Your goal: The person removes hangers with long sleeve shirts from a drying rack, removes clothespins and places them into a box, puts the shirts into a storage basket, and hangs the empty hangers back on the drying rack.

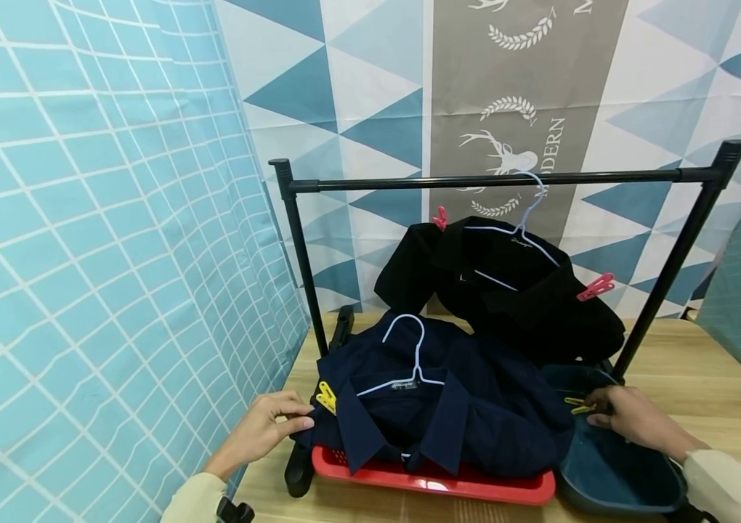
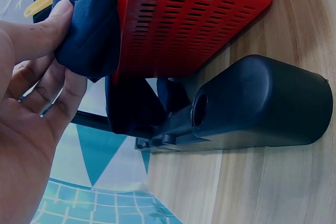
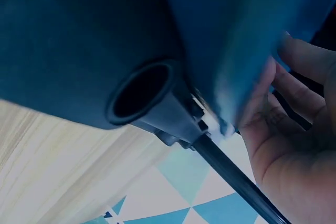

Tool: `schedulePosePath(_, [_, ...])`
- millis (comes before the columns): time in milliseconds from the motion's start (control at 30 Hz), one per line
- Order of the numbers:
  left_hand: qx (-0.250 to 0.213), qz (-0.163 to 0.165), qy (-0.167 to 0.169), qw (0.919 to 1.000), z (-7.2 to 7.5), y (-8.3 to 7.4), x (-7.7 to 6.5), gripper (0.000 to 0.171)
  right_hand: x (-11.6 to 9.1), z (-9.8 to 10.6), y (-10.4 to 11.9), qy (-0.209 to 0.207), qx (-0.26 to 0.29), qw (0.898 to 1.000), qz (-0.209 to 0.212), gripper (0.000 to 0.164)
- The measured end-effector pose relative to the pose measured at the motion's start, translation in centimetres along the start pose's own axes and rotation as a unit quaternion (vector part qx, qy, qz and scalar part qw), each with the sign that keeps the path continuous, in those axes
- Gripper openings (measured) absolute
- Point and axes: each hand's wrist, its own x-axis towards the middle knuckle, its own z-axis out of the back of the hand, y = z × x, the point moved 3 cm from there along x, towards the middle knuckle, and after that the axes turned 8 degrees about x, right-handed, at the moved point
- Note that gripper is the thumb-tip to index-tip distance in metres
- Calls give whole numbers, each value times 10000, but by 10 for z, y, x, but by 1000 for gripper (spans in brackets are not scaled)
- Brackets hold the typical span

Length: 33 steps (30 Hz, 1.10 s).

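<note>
A navy collared shirt (image 1: 501,414) lies bunched over a red basket (image 1: 436,490), with a pale hanger (image 1: 418,349) inside its neck. My left hand (image 1: 266,428) pinches the shirt's fabric at the left shoulder between thumb and fingers. Just above those fingertips, a yellow clothespin (image 1: 326,398) is clipped on the shirt. My right hand (image 1: 635,421) pinches another yellow clothespin (image 1: 576,404) over a dark blue bin (image 1: 625,472). In the right wrist view, the bin's wall (image 3: 226,40) hides the pinched clothespin and part of the fingers.
Behind, a black shirt (image 1: 508,290) with pink clothespins (image 1: 597,287) hangs on a pale hanger from the black rail (image 1: 383,183). The rack's foot (image 2: 257,103) stands beside the red basket on the wooden table (image 1: 678,356). A blue checked sheet (image 1: 83,218) borders the left.
</note>
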Motion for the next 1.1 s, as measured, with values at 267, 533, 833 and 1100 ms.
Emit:
schedulePosePath(267, [-14, 24, -8, 10000, 0, -1, -2, 17, -10, 8, 19, -86, 531, 9981, 299, 20])
schedulePosePath(533, [-12, 75, 8, 10000, 0, -2, -2, 18, -15, 16, 57, -112, 746, 9953, 615, 20])
schedulePosePath(833, [18, 137, 48, 9999, 0, 0, -1, 17, -12, 21, 99, -566, 943, 9903, 846, 21])
schedulePosePath(1100, [-23, 175, 52, 9998, 0, 2, -1, 18, -7, 26, 124, -972, 1100, 9831, 1096, 18])
